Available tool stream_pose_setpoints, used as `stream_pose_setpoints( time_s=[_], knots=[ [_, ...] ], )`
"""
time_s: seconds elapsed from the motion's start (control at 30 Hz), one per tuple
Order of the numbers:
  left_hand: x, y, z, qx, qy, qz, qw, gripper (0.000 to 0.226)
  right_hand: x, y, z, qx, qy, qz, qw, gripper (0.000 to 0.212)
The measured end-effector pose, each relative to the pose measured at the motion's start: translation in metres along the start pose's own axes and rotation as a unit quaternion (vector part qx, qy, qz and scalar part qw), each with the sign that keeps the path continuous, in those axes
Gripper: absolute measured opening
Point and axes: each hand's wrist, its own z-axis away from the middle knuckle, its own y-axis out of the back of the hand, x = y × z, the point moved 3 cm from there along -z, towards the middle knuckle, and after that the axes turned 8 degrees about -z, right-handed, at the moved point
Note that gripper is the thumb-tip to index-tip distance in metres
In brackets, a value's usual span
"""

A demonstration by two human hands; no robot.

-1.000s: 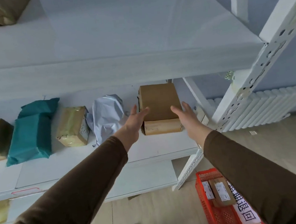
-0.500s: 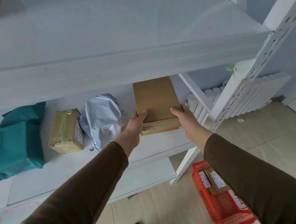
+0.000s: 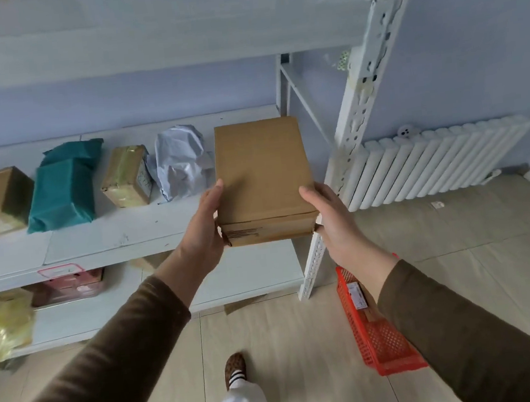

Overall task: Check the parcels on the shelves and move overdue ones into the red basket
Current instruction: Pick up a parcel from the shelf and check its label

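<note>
With the left hand (image 3: 203,230) and right hand (image 3: 334,216) each grasping a near corner of the box (image 3: 262,175), held clear of the shelf (image 3: 104,240), keep it level; turn it to find the label; basket (image 3: 381,342) lies near right on the floor.

Soft, even daylight, faint shadows — left edge blurred, wide-angle bending at the borders.
</note>
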Motion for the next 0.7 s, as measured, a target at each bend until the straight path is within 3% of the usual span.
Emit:
stream_pose_setpoints(
  time_s=[0.07, 0.2, 0.37, 0.53, 0.7],
  knots=[
    [-0.011, 0.002, 0.019, 0.002, 0.016, 0.015, 1.0, 0.055, 0.005, 0.011, 0.021, -0.005, 0.002, 0.001, 1.0, 0.038],
    [-0.032, 0.002, 0.054, 0.0, 0.031, 0.034, 0.999, 0.058, 0.017, 0.028, 0.054, -0.017, 0.01, 0.001, 1.0, 0.049],
    [-0.054, -0.001, 0.082, 0.005, 0.037, 0.026, 0.999, 0.081, 0.022, 0.041, 0.086, -0.024, 0.021, -0.007, 0.999, 0.055],
    [-0.067, -0.01, 0.098, -0.048, 0.114, 0.057, 0.991, 0.049, 0.014, 0.041, 0.103, -0.045, 0.047, 0.059, 0.996, 0.045],
    [-0.084, -0.01, 0.096, -0.074, 0.174, 0.105, 0.976, 0.057, -0.014, 0.028, 0.115, -0.045, 0.116, 0.167, 0.978, 0.045]
  ],
)
